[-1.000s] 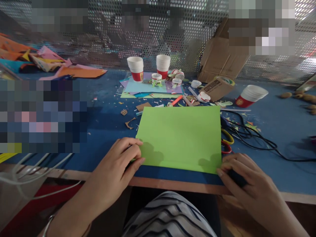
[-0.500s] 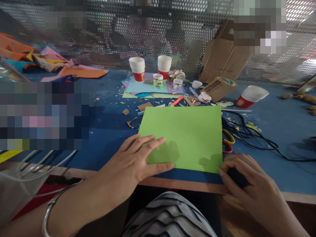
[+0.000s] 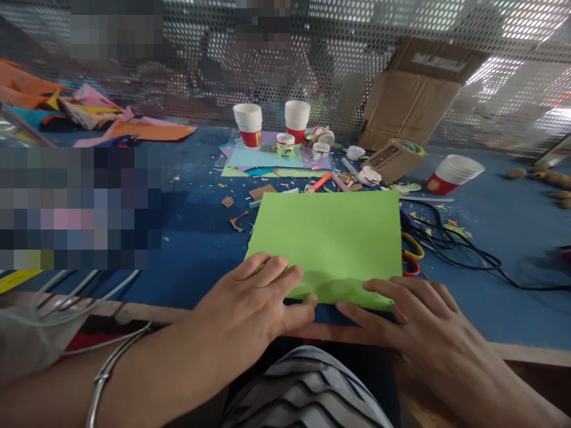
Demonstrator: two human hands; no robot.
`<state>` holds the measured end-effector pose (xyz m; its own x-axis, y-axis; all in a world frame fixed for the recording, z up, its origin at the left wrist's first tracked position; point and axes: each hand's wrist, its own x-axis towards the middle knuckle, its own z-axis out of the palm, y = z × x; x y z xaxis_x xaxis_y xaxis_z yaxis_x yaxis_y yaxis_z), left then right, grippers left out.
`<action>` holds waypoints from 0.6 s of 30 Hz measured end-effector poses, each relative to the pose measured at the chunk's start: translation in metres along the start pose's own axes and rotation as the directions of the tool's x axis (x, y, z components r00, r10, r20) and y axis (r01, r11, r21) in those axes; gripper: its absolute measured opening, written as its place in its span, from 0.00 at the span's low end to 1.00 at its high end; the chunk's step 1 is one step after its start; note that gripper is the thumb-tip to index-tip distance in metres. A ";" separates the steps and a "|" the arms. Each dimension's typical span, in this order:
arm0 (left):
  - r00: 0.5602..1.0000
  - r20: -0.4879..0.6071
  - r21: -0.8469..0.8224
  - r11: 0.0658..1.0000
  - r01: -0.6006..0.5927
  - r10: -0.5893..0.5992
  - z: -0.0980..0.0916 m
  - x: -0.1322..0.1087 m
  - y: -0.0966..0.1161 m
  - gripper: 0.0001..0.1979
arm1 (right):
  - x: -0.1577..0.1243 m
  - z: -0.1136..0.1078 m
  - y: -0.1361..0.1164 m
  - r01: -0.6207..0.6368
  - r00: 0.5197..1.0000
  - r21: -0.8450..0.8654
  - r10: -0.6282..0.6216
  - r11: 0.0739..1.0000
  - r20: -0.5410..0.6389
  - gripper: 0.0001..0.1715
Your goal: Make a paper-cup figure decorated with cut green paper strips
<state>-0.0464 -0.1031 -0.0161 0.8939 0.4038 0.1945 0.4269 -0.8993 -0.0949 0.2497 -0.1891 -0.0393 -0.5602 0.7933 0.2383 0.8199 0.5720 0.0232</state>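
Observation:
A sheet of light green paper (image 3: 330,238) lies flat on the blue table (image 3: 196,238) in front of me. My left hand (image 3: 254,303) rests on its near left corner, fingers stretched flat on the paper and thumb at the near edge. My right hand (image 3: 414,321) lies at the near right edge, fingers extended and flat, fingertips on the paper's near edge. Neither hand holds anything else.
Stacks of white and red paper cups (image 3: 248,123) stand at the back, another stack (image 3: 452,172) lies tipped at the right. Coloured sheets (image 3: 272,157), paper scraps, scissors (image 3: 410,255), a black cable (image 3: 464,249) and a cardboard box (image 3: 414,89) surround the paper. A perforated metal screen closes the back.
My left hand slid from the sheet's left edge onto its near left corner and spread flat. My right hand moved left from the right corner along the near edge, fingers now extended.

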 end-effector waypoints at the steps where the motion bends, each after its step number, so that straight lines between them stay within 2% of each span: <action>1: 1.000 0.024 0.004 1.000 -0.008 0.008 -0.001 0.001 0.001 0.20 | 0.002 -0.001 0.000 0.009 1.000 0.005 -0.009 1.000 0.009 0.39; 6: 0.995 0.086 0.018 0.999 -0.044 0.042 0.000 0.008 0.008 0.13 | 0.007 -0.005 0.000 0.054 0.998 0.012 -0.055 0.998 0.013 0.39; 13: 0.989 0.138 0.000 0.999 -0.043 0.043 -0.001 0.013 0.011 0.22 | 0.005 -0.007 0.001 0.038 0.999 -0.001 -0.038 0.999 0.035 0.35; 18: 0.997 0.083 -0.030 1.000 -0.006 0.008 -0.003 0.006 0.011 0.23 | -0.009 -0.015 0.007 0.036 0.998 0.013 -0.036 0.999 0.041 0.31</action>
<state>-0.0364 -0.1114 -0.0130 0.9057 0.4088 0.1121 0.4173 -0.9063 -0.0668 0.2622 -0.1952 -0.0265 -0.5940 0.7800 0.1970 0.7977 0.6027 0.0190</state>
